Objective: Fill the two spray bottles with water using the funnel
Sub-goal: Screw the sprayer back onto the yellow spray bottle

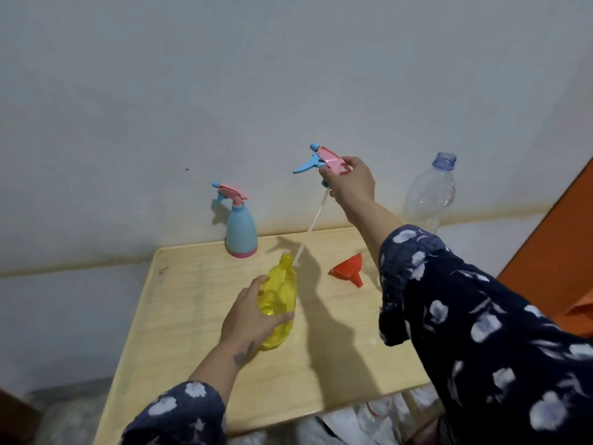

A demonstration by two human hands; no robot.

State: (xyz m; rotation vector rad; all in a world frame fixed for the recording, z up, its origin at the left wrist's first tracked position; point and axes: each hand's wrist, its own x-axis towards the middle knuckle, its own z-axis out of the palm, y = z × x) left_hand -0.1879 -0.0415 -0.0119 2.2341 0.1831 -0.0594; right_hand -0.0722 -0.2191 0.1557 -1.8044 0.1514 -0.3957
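Note:
My left hand (248, 316) grips the yellow spray bottle (279, 295), which stands on the table with its neck uncovered. My right hand (351, 183) holds the bottle's pink and blue spray head (322, 160) high above the table. The head's thin white dip tube (313, 224) slants down, and its tip is beside the yellow bottle's mouth. A second spray bottle (241, 231), blue with a pink base and its spray head on, stands at the table's far edge by the wall. The orange funnel (348, 269) lies on its side on the table to the right.
The light wooden table (199, 316) stands against a grey wall. A clear plastic bottle (430, 195) without a cap stands at the far right corner, partly behind my right arm. An orange surface (552, 245) rises at the right. Crumpled plastic lies below the table's near edge.

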